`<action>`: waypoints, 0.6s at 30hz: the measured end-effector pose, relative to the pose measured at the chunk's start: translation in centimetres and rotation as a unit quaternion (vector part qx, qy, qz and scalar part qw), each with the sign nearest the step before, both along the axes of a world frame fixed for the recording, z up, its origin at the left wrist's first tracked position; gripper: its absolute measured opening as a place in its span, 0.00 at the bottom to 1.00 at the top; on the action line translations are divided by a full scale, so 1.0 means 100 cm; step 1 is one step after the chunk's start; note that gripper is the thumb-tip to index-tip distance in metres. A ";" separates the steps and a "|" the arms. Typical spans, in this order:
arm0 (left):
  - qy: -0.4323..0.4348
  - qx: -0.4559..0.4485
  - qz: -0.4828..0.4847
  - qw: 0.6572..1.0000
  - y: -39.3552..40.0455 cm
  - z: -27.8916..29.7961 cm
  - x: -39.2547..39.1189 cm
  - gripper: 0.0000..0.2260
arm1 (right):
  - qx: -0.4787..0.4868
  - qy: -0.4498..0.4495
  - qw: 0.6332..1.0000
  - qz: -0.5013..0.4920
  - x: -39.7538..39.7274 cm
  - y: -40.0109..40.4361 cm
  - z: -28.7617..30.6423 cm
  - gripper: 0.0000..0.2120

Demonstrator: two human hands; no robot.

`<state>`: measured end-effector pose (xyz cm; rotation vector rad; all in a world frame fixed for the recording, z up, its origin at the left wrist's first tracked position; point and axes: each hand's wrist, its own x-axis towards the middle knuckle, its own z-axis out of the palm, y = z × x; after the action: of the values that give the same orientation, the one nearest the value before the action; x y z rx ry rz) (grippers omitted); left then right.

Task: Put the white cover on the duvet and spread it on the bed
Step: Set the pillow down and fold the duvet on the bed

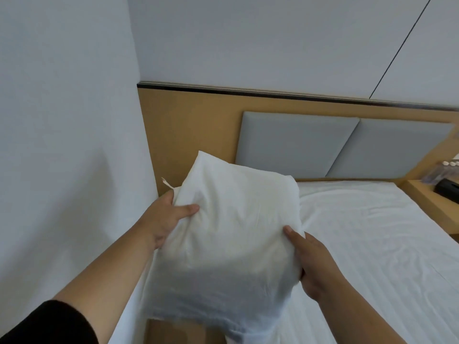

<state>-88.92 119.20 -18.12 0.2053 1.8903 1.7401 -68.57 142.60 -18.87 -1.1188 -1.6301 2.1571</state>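
A folded white bundle of bedding (231, 234), thick and soft with a small tie at its upper left corner, is held up over the bed's left edge. I cannot tell whether it is the duvet or the cover. My left hand (166, 217) grips its left side, thumb on top. My right hand (310, 259) grips its lower right edge. The bed (372, 244) below carries a flat white striped sheet and runs to the right.
A white wall (69, 145) stands close on the left. The grey padded headboard (323, 145) on a wooden panel is at the back. A wooden bedside shelf (432, 202) at the far right holds a dark box and bottles.
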 end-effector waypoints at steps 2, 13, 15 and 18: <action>0.013 -0.021 -0.036 0.999 0.026 0.003 -0.040 0.20 | -0.028 0.008 0.999 -0.014 -0.021 0.017 -0.002 0.15; 0.061 -0.134 -0.183 0.972 0.236 -0.044 -0.212 0.17 | -0.158 0.009 0.974 -0.160 -0.136 0.143 -0.075 0.19; 0.048 -0.153 -0.198 0.967 0.279 -0.059 -0.238 0.16 | -0.171 0.006 0.968 -0.182 -0.160 0.174 -0.093 0.19; 0.030 -0.188 -0.222 0.956 0.342 -0.078 -0.270 0.15 | -0.186 -0.010 0.956 -0.226 -0.188 0.217 -0.116 0.19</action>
<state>-115.93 153.35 -25.87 0.4978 1.9869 1.0702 -87.35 164.28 -30.44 -1.4485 -0.8652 2.1786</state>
